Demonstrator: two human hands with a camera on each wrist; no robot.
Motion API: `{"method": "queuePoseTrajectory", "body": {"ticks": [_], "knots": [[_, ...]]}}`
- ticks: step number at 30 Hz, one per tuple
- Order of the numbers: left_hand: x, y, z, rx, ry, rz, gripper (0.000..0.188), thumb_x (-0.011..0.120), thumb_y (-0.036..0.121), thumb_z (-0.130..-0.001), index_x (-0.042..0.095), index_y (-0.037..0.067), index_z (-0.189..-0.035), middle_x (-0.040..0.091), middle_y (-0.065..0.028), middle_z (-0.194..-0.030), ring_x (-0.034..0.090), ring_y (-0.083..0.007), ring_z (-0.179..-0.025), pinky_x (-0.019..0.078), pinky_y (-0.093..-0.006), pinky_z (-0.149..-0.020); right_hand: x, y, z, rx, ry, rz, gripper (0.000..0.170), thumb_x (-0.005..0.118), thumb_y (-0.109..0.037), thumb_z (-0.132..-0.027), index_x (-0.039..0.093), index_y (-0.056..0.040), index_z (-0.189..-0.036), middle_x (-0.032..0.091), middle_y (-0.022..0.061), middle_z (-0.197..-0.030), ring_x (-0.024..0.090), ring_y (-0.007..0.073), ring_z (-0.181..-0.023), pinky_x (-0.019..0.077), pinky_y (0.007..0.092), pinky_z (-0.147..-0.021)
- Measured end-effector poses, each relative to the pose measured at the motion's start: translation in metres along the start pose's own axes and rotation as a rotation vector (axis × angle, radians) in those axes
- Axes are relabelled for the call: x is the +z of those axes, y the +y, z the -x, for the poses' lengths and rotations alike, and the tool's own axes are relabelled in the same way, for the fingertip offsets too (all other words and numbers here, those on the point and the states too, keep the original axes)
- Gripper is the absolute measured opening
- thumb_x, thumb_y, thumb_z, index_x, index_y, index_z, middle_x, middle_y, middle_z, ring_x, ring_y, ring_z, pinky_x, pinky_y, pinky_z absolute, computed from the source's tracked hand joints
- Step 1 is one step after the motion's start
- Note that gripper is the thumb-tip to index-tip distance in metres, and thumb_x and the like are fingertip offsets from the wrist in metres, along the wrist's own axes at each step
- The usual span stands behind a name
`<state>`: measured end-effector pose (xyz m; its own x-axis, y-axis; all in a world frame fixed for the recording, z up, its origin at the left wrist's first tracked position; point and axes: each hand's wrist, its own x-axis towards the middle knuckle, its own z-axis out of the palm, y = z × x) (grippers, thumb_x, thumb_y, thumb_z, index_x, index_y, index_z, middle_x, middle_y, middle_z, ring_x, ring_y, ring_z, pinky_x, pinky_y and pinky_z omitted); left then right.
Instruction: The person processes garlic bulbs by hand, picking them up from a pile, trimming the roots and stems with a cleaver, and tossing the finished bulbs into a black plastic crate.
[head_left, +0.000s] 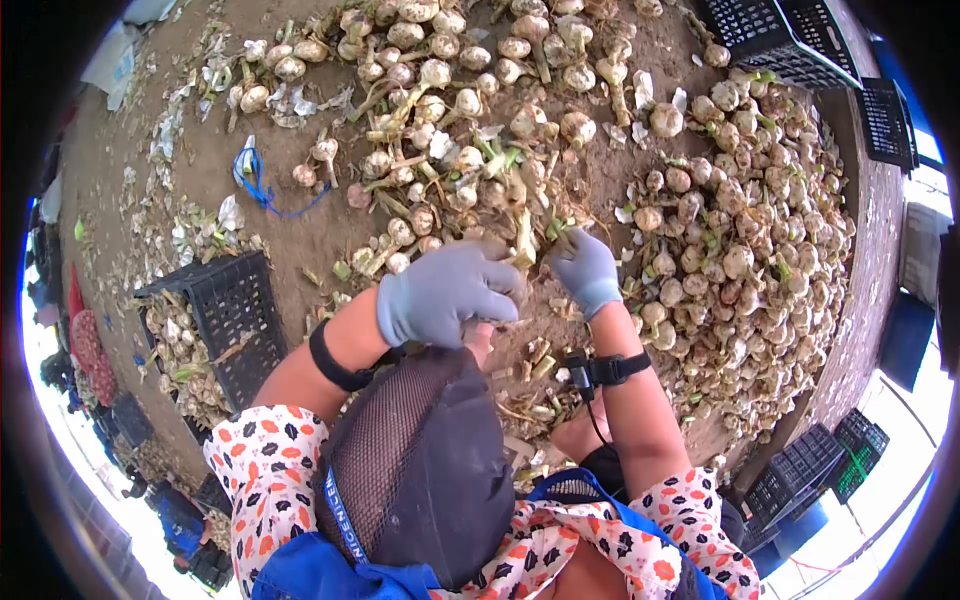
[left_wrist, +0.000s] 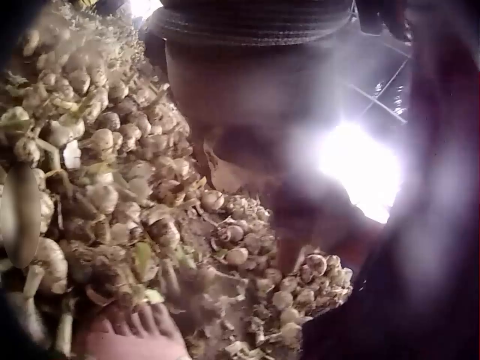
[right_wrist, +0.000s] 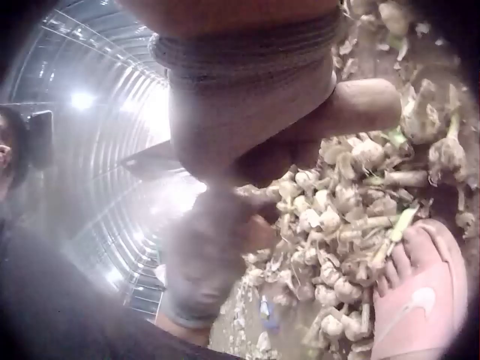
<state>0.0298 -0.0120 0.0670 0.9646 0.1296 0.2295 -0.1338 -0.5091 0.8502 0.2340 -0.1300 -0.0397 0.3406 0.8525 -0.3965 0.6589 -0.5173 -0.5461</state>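
Note:
My left hand [head_left: 450, 290], in a grey glove, has its fingers curled low over the ground. A pale garlic stalk [head_left: 525, 243] meets its fingertips; the grip itself is mostly hidden. To its right is my gloved right hand [head_left: 585, 268], with a bit of green by the fingertips. The right wrist view shows that hand wrapped round a knife, whose wooden handle [right_wrist: 367, 105] sticks out on one side and whose blade [right_wrist: 154, 163] points out on the other. Beyond the blade, the left hand [right_wrist: 199, 259] appears blurred. Loose garlic bulbs [head_left: 465, 105] with stalks lie ahead of both hands.
A large heap of garlic bulbs [head_left: 740, 240] spreads on the right. At left stands a black crate [head_left: 240, 310] holding garlic; another black crate [head_left: 790, 45] is at the upper right. Blue string [head_left: 262, 185] lies on the soil. A sandalled foot [right_wrist: 420, 292] is close by.

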Motion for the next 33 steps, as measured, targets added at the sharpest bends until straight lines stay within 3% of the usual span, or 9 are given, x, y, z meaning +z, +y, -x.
{"method": "queuePoseTrajectory", "body": {"ticks": [5, 6, 8, 10, 13, 17, 21, 27, 33], "knots": [[0.004, -0.070, 0.062, -0.547, 0.595, 0.195, 0.011, 0.057, 0.005, -0.070, 0.061, 0.006, -0.080, 0.062, -0.0086, -0.083, 0.060, -0.0220, -0.081, 0.0478, -0.0351, -0.074, 0.018, 0.055, 0.030, 0.139, -0.053, -0.210, 0.026, 0.063, -0.021, -0.071, 0.063, -0.0043, -0.091, 0.063, 0.0188, -0.081, 0.061, 0.0362, -0.078, 0.0475, 0.0395, -0.070], [-0.003, -0.086, 0.068, -0.632, 0.562, -0.012, 0.037, 0.058, 0.003, -0.077, 0.051, 0.004, -0.114, 0.059, -0.0074, -0.103, 0.059, -0.0187, -0.093, 0.0478, -0.0308, -0.086, 0.024, 0.044, 0.033, 0.111, -0.062, -0.223, 0.026, 0.063, -0.021, -0.071, 0.063, -0.0043, -0.091, 0.063, 0.0188, -0.081, 0.061, 0.0362, -0.078, 0.0475, 0.0395, -0.070], [-0.006, -0.053, 0.003, -0.273, 0.463, 0.170, 0.092, 0.067, 0.004, -0.072, 0.014, 0.016, -0.146, 0.023, -0.0092, -0.146, 0.046, -0.0259, -0.120, 0.0435, -0.0371, -0.099, 0.027, 0.025, 0.041, 0.134, -0.118, -0.322, 0.024, 0.064, -0.018, -0.072, 0.063, -0.0043, -0.091, 0.064, 0.0180, -0.081, 0.062, 0.0330, -0.077, 0.0477, 0.0367, -0.069], [-0.019, 0.000, -0.050, -0.193, 0.291, 0.800, 0.098, 0.067, 0.005, -0.074, 0.004, 0.021, -0.148, 0.008, -0.0065, -0.153, 0.037, -0.0266, -0.130, 0.0380, -0.0414, -0.104, 0.045, 0.032, 0.045, 0.035, -0.134, -0.375, 0.024, 0.065, -0.017, -0.072, 0.063, -0.0041, -0.092, 0.064, 0.0165, -0.077, 0.063, 0.0310, -0.074, 0.0477, 0.0350, -0.068], [-0.043, -0.077, -0.042, -0.155, 0.525, -0.001, 0.063, 0.064, 0.003, -0.074, 0.044, 0.017, -0.132, 0.038, -0.0094, -0.142, 0.041, -0.0269, -0.127, 0.0317, -0.0394, -0.108, 0.041, 0.014, 0.046, 0.054, -0.169, -0.299, 0.026, 0.066, -0.018, -0.071, 0.063, -0.0033, -0.092, 0.065, 0.0167, -0.081, 0.062, 0.0323, -0.075, 0.0479, 0.0349, -0.069], [-0.132, -0.183, 0.022, -0.856, 0.908, -0.257, 0.046, 0.060, 0.007, -0.075, 0.054, 0.014, -0.120, 0.054, -0.0122, -0.126, 0.048, -0.0280, -0.119, 0.0391, -0.0370, -0.102, 0.016, 0.006, 0.055, 0.120, -0.242, -0.272, 0.033, 0.066, -0.019, -0.073, 0.062, -0.0014, -0.101, 0.065, 0.0186, -0.087, 0.063, 0.0324, -0.083, 0.0481, 0.0342, -0.073], [-0.215, -0.251, 0.075, -1.316, 0.648, -1.051, 0.054, 0.054, 0.009, -0.074, 0.051, 0.016, -0.127, 0.054, -0.0176, -0.123, 0.055, -0.0345, -0.109, 0.0455, -0.0436, -0.092, 0.007, 0.008, 0.056, 0.165, -0.329, -0.270, 0.028, 0.064, -0.017, -0.074, 0.062, -0.0025, -0.098, 0.065, 0.0169, -0.083, 0.063, 0.0318, -0.077, 0.0480, 0.0356, -0.071], [-0.245, -0.322, 0.108, -1.489, 0.015, -0.934, 0.051, 0.045, 0.027, -0.091, 0.034, 0.017, -0.140, 0.039, -0.0179, -0.140, 0.041, -0.0381, -0.125, 0.0371, -0.0498, -0.102, 0.008, -0.007, 0.050, 0.159, -0.335, -0.174, 0.027, 0.063, -0.023, -0.073, 0.059, -0.0039, -0.091, 0.062, 0.0198, -0.080, 0.059, 0.0381, -0.076, 0.0468, 0.0405, -0.069], [-0.202, -0.292, 0.123, -1.816, 0.535, -0.745, 0.059, 0.057, 0.022, -0.084, 0.033, 0.008, -0.136, 0.057, -0.0215, -0.119, 0.055, -0.0371, -0.111, 0.0443, -0.0498, -0.091, -0.001, -0.020, 0.040, 0.130, -0.358, -0.203, 0.030, 0.064, -0.024, -0.068, 0.058, -0.0032, -0.089, 0.061, 0.0206, -0.082, 0.057, 0.0399, -0.080, 0.0464, 0.0415, -0.071]]}}
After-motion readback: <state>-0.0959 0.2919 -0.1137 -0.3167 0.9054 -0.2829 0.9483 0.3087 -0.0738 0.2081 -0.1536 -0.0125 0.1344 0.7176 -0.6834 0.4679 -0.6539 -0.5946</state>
